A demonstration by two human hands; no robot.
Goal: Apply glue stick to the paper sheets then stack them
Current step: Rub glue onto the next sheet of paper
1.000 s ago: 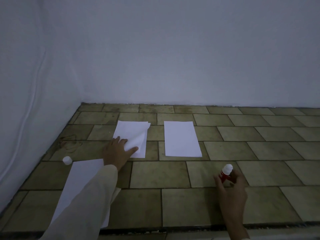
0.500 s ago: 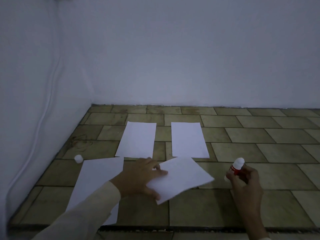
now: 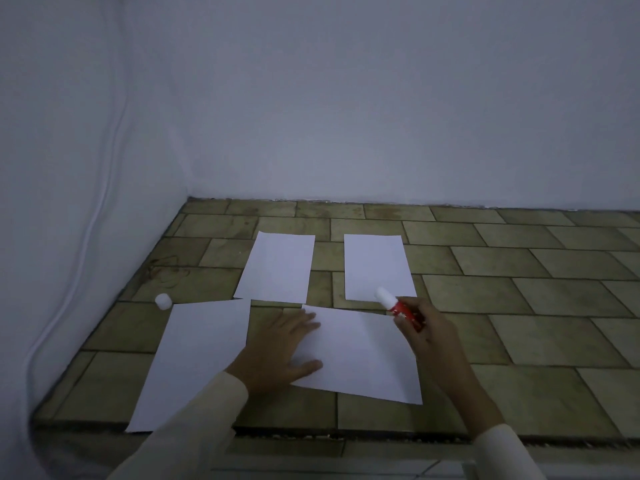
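Several white paper sheets lie on the tiled floor. The nearest sheet [image 3: 363, 355] lies slightly skewed in front of me, and my left hand [image 3: 280, 351] presses flat on its left edge with the fingers spread. My right hand [image 3: 429, 337] grips a red glue stick [image 3: 398, 306], its white uncapped tip pointing up-left over the sheet's far right corner. A larger sheet [image 3: 194, 362] lies to the left. Two more sheets lie farther back, one on the left [image 3: 277, 266] and one on the right [image 3: 377, 266].
The glue stick's white cap [image 3: 162, 301] stands on the floor by the left sheet's far corner. White walls close the left and back sides, with a white cable [image 3: 100, 209] running down the left wall. The tiled floor [image 3: 536, 306] stretches to the right.
My left hand has drawn the sheet nearer and laid it flat. My right hand has brought the glue stick left, over the sheet's far right corner.
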